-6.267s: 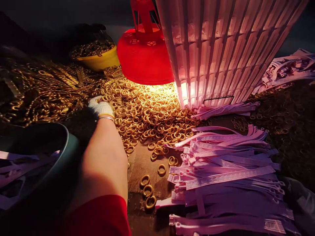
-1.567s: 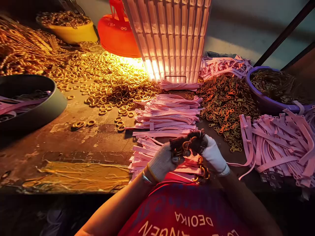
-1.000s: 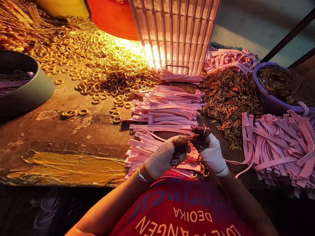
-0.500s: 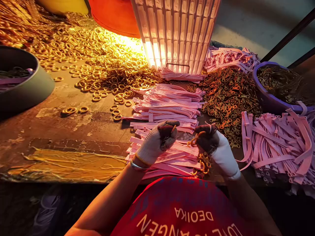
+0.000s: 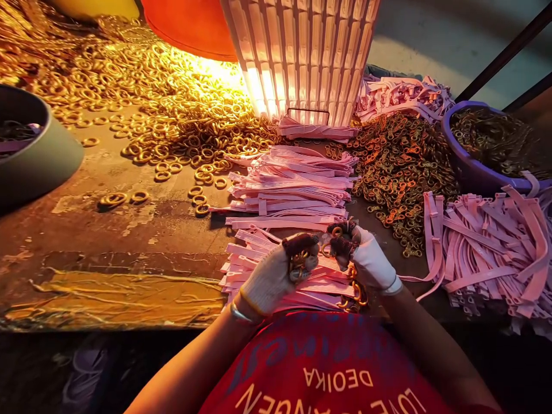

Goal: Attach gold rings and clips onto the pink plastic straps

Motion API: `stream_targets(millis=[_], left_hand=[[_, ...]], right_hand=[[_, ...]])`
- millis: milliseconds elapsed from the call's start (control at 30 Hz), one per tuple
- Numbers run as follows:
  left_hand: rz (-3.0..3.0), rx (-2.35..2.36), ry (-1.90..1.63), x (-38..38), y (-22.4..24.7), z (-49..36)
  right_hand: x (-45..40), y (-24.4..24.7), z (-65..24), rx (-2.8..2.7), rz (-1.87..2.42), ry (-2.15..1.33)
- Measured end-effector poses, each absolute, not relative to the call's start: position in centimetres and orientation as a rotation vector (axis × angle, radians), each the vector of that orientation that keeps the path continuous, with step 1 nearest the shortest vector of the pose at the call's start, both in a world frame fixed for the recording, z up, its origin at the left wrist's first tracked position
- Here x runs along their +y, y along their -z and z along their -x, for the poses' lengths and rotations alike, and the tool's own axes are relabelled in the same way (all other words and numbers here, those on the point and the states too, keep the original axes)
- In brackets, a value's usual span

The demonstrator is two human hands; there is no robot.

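My left hand [image 5: 276, 276], in a dirty knitted glove, is closed around several small brass pieces [image 5: 304, 261]; its fingers cover most of them, so their exact kind is unclear. Close beside it, my right hand [image 5: 364, 256], in a white glove with dark fingertips, pinches a brass ring [image 5: 326, 249]. Both hands are above a stack of pink straps [image 5: 254, 267] at the table's front edge. Linked brass rings [image 5: 357, 292] hang at the right ends of these straps, under my right hand. A further row of pink straps [image 5: 293, 187] lies just beyond.
Loose brass rings [image 5: 185, 103] are heaped at the back left, near a grey-green tub [image 5: 56, 158]. Brass connectors [image 5: 401, 167] form a pile on the right, beside a purple basin [image 5: 451, 135]. More pink straps [image 5: 491, 253] overhang the front right. A ribbed panel [image 5: 302, 57] stands behind.
My hands have come closer together. The right one has moved left and turned inward with its ring; brass pieces now show in my left palm. The view has shifted slightly.
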State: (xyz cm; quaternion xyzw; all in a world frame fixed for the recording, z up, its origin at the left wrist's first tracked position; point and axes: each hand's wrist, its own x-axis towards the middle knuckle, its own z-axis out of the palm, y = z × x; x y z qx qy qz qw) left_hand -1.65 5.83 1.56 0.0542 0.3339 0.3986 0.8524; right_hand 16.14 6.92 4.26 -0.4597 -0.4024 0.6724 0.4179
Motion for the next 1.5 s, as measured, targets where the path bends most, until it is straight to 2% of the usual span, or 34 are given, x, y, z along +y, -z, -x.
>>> stream_targets(millis=[200,333,467,600,700,867,967,1067,1133,1233,1333,1500], left_hand=[[-0.995,1.067,-1.028,3.3,-1.7,1.8],[-1.54,1.079,-1.038,3.0,-1.0,1.6],[-1.803,1.065,-1.06,2.9,-0.3,1.8],[-1.764,1.196,-1.1,2.9,0.0,1.9],[-1.529,1.307,-1.063,2.8,-0.1,1.8],[-1.117,1.163,-0.954,2.4,-0.7,1.2],[-0.798,1.027,-0.881,2.4,-1.2,0.7],[-0.58,0.947,-0.841,2.7,-1.5,0.3],[-0.561,0.95,-0.841,3.1,-1.6,0.2],[-0.699,0.961,-0.782,4.2,-1.7,0.8],[-1.132,1.062,-0.707,6.2,-1.9,2.1],[-1.937,1.194,-0.528,10.1,-1.2,2.3]], right_hand=[[6.5,-2.9,-16.0,-0.975,1.227,-1.779],[6.2,-2.3,-15.6,-0.975,1.29,-1.744],[5.9,-2.4,-15.3,-0.989,1.328,-1.734],[5.5,-3.0,-15.8,-1.211,1.295,-1.674],[5.3,-3.5,-16.6,-1.659,1.244,-1.274],[4.6,-3.2,-17.1,-2.269,1.285,-0.621],[3.7,-2.9,-16.6,-2.524,1.435,-0.197],[2.8,-2.6,-16.2,-2.588,1.408,0.133],[2.4,-2.4,-16.1,-2.534,1.419,0.12],[2.3,-2.6,-16.5,-2.386,1.536,-0.145],[2.7,-3.2,-17.8,-2.116,1.563,-0.375],[3.2,-2.2,-21.4,-1.667,1.59,-0.519]])
